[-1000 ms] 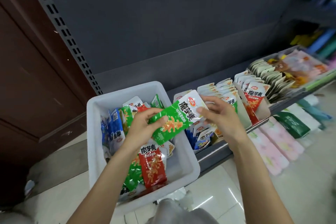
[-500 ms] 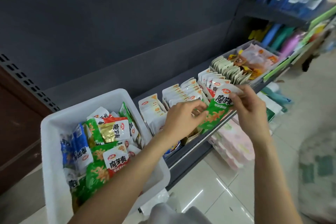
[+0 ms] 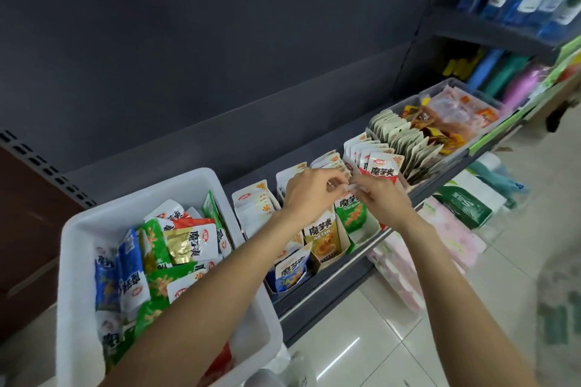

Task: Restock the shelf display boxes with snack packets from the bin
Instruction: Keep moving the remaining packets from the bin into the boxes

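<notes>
A white plastic bin at the left holds several snack packets in green, blue, gold and red. To its right, display boxes of the same snacks stand in a row on the shelf: blue, gold, green and red. A green packet stands upright in the front of the green box. My left hand and my right hand meet above it and pinch its white top edge with curled fingers.
Further right on the shelf are a box of pale packets and a clear tray of orange snacks. Tissue packs lie on the shelf below. An upper shelf with blue packs juts out at the top right. Tiled floor lies underneath.
Both hands carried the green packet from above the bin rightward to the shelf and lowered it into the green display box. The view swung to the right with them.
</notes>
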A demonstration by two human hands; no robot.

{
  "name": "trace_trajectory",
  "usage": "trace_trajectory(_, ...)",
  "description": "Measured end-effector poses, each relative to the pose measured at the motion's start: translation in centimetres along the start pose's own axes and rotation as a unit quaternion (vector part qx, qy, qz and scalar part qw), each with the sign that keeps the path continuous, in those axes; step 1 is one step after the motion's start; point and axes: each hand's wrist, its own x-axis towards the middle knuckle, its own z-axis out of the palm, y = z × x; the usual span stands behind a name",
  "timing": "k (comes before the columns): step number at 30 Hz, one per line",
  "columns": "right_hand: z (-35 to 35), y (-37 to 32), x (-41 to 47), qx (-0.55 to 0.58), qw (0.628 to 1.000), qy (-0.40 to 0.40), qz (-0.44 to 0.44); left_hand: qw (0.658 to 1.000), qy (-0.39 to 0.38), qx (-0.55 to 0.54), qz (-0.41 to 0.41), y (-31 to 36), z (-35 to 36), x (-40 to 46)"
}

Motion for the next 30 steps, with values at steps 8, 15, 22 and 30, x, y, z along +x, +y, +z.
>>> trace_trajectory(8, 0.8, -1.7, -1.3, 0.031, 0.985, 0.112, 0.131, 0.99, 0.102, 0.069, 0.075, -1.3, -2.1, -2.1)
trace_trajectory(15, -0.2, -13.6, -4.4, 0.207, 0.953, 0.22, -0.02, 0.915, 0.396, 0.033, 0.074, -5.2, -7.5, -12.6)
trace_trajectory(22, 9.6, -22.1, -3.4, 0.194, 0.966, -0.071, -0.156, 0.94, 0.131, 0.154, -0.273, -14.1, -8.3, -22.0)
trace_trajectory(30, 18.4, -23.0, -2.2, -0.084, 0.941, -0.305, -0.119, 0.929, -0.09, 0.161, -0.32, -17.4, -7.6, -25.6)
